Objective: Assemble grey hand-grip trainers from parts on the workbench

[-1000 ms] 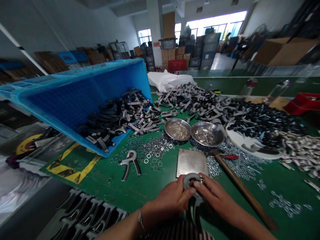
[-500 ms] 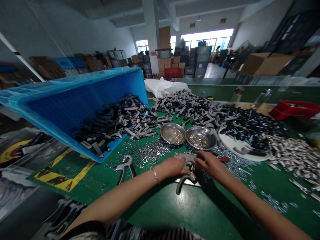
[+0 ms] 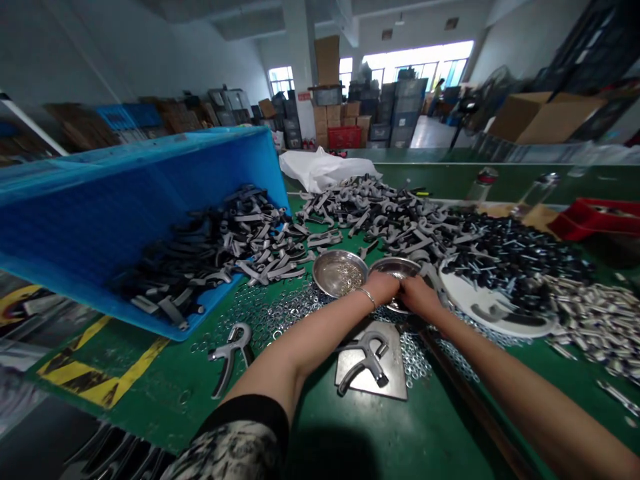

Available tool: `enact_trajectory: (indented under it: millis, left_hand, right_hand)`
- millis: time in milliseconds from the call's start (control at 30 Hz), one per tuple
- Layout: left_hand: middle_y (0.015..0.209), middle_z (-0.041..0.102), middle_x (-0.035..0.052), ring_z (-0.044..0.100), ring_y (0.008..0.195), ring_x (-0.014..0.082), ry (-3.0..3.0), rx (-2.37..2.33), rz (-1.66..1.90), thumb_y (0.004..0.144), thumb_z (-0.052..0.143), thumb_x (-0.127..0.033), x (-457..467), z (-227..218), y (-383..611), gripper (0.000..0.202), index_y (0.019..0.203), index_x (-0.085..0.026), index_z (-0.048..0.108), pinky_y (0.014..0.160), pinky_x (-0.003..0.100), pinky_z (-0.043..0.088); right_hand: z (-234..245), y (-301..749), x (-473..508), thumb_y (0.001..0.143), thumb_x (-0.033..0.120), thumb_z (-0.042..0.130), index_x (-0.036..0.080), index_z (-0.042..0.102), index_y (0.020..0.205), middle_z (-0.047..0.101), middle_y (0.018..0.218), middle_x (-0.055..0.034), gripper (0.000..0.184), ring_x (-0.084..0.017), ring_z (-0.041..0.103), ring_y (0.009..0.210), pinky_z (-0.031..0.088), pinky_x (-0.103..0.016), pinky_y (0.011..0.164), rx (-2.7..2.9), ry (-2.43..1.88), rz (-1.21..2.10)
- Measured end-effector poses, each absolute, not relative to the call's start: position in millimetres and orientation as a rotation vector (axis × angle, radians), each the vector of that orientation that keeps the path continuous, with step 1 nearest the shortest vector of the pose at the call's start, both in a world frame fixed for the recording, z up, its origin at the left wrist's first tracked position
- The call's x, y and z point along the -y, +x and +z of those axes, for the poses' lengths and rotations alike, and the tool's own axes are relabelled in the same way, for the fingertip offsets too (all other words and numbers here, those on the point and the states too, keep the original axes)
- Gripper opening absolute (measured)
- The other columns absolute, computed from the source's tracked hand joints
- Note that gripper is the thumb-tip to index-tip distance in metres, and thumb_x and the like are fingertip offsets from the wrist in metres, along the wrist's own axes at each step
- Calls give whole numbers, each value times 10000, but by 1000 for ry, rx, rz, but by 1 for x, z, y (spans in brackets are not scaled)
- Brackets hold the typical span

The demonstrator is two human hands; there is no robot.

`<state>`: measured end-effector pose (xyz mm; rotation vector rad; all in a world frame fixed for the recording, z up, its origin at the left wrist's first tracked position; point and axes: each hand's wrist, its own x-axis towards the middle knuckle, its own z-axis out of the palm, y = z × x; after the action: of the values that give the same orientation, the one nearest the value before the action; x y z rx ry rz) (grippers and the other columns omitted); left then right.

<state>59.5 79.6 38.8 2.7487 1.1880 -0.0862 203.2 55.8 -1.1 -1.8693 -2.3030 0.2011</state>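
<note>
My left hand (image 3: 381, 287) and my right hand (image 3: 419, 297) meet over the right metal bowl (image 3: 397, 264), which holds small metal pins. Both hands have curled fingers with the tips down in the bowl; what they pinch is hidden. Nearer me, a grey and black hand grip exerciser (image 3: 369, 360) with a spring lies on a flat metal plate (image 3: 397, 385), touched by neither hand. To the left, a second hand grip exerciser (image 3: 233, 353) rests on the green table. The left metal bowl (image 3: 330, 272) contains small metal pieces.
A blue crate (image 3: 125, 233) tipped on its side spills grey and black handles. More handles (image 3: 370, 207) are heaped behind the bowls. On the right are black knobs with screws (image 3: 520, 260), a white tray (image 3: 470, 297) and silver cylinders (image 3: 590, 313). Loose rings (image 3: 270, 307) surround the bowls.
Both hands have left the hand grip exerciser on the plate and moved forward into the right bowl. The view has shifted slightly.
</note>
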Motion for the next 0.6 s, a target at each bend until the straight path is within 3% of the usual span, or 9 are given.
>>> enact_trajectory:
  millis: [233,333,500,600]
  left_hand:
    - [1150,697,190,646,1091,300,2686,-1173,163,936,474,-97,-87,10,57,261,1086,-94,688,984,457,473]
    - [1113,696,189,659,1048,285,2627,-1188,302,923,485,-79,-85,13,56,251,1103,-88,658,938,420,498]
    - [1025,704,84,651,957,198,2459,-1140,607,934,542,-143,-55,33,22,191,1099,-140,639,859,314,515]
    - [982,703,46,636,962,180,2212,-1018,804,928,592,-208,-13,36,-26,115,982,-178,690,890,313,490]
  right_hand:
    - [-17,213,-59,903,186,535,143,672,1034,699,1081,-162,194,-284,625,1030,452,-367,890,2147,-1770,307]
    - [-7,213,-62,877,189,536,155,649,985,706,1007,-141,160,-284,633,973,462,-377,859,2044,-1726,335]
    - [30,220,-26,916,336,506,194,636,934,709,827,-65,194,-240,658,771,496,-350,723,1887,-1687,459]
    - [37,219,41,922,430,534,210,632,922,686,750,-22,241,-203,647,690,496,-312,667,1804,-1632,820]
